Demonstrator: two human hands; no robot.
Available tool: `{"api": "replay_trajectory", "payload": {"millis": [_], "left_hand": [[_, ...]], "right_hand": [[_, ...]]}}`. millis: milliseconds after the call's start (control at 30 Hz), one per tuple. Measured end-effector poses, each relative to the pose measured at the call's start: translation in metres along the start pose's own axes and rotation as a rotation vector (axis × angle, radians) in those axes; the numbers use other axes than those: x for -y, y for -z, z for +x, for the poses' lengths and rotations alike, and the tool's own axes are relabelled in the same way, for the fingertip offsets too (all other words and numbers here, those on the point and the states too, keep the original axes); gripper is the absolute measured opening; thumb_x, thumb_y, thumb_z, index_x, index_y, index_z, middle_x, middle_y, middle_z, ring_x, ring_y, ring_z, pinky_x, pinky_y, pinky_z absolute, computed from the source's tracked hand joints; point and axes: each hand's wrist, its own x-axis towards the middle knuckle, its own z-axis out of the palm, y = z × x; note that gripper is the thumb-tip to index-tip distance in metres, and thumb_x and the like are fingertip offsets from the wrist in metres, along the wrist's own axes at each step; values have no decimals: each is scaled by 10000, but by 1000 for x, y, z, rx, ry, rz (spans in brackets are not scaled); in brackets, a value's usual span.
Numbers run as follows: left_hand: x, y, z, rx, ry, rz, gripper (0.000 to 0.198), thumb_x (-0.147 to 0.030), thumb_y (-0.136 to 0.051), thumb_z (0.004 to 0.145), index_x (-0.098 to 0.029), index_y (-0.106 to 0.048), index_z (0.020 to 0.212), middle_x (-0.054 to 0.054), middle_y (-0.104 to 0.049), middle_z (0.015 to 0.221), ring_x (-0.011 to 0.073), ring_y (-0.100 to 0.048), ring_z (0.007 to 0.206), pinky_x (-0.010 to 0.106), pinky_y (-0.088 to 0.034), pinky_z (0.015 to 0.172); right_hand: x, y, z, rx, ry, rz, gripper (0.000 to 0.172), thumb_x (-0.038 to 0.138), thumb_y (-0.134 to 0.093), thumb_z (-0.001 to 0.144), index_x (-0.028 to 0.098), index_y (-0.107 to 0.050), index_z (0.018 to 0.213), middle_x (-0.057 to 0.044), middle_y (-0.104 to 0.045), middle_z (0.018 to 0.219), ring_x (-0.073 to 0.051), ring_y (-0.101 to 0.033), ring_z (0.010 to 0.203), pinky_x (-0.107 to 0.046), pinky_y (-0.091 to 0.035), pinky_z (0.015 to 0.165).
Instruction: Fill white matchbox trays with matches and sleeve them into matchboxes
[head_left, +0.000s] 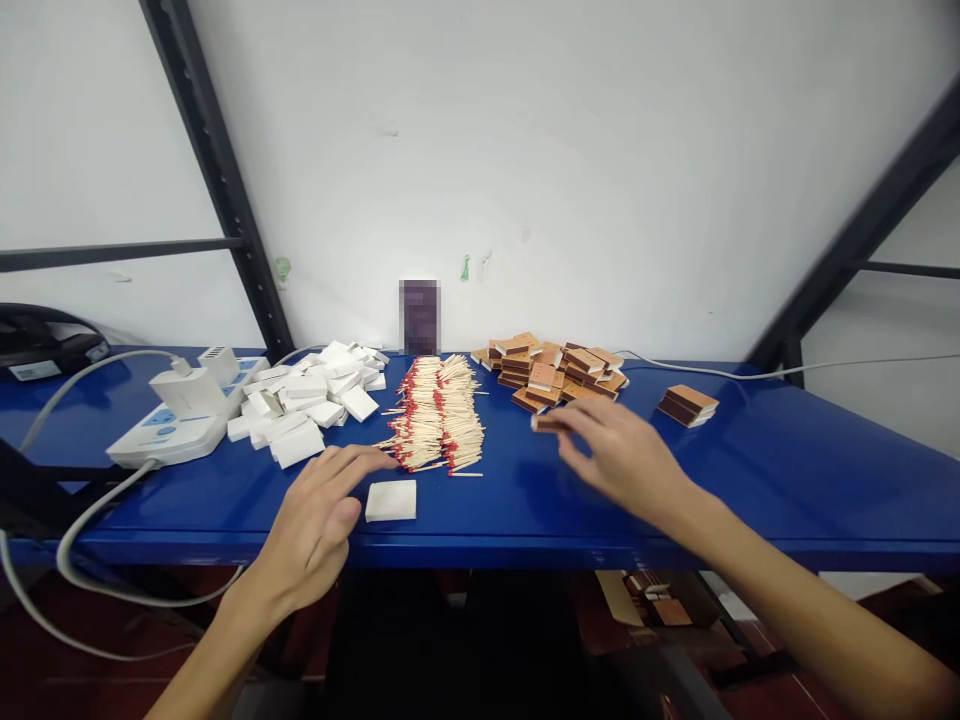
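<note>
My left hand (319, 520) is over the front of the shelf, fingers stretched out and thumb apart. Its index fingertip reaches the left edge of a heap of red-tipped matches (461, 430); whether it touches a match I cannot tell. Just right of that hand, a single white matchbox tray (391, 500) lies near the front edge. Between the thumb and fingers of my right hand (619, 455) is a brown matchbox (550, 424), held just in front of a pile of brown matchboxes (562, 372).
White trays (300, 395) are heaped left of the matches. Beyond them sits a power strip (180, 425) with plugged-in chargers and cables. A few stacked matchboxes (688, 405) stand at right on the blue shelf (810, 460). Below is an open carton (619, 598).
</note>
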Motion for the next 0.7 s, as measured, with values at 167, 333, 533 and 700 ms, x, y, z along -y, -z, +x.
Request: {"api": "replay_trajectory", "payload": {"millis": [167, 333, 533, 700], "left_hand": [[0, -3, -3, -75, 96, -69, 598, -483, -131, 970, -188, -637, 1093, 81, -673, 1084, 260, -577, 926, 407, -444, 855], [1, -3, -3, 75, 153, 49, 388, -385, -389, 937, -221, -566, 1242, 68, -640, 1124, 271, -560, 1012, 430, -429, 907], [-5, -1, 3, 201, 180, 76, 300, -374, -518, 900, -251, -584, 1165, 45, -591, 1133, 257, -549, 1063, 408, -445, 928], [-8, 0, 2, 245, 149, 61, 257, -371, -517, 921, -254, -585, 1139, 38, -580, 1120, 240, -547, 1053, 392, -437, 934]], "right_hand": [[43, 2, -17, 144, 129, 192, 234, 220, -501, 938, 172, -624, 1131, -124, -651, 1067, -246, -628, 922, -384, -542, 766], [49, 6, -5, 188, 76, 320, 241, 299, -544, 939, 178, -613, 1136, -128, -596, 1161, -245, -597, 1015, -383, -527, 845], [62, 3, 42, 411, 218, 279, 181, 265, -558, 924, 160, -668, 1022, -127, -590, 1030, -249, -573, 912, -388, -491, 785], [59, -11, 61, 510, 167, 343, 183, 295, -558, 927, 162, -658, 1002, -107, -601, 1033, -230, -584, 921, -341, -449, 778]]}}
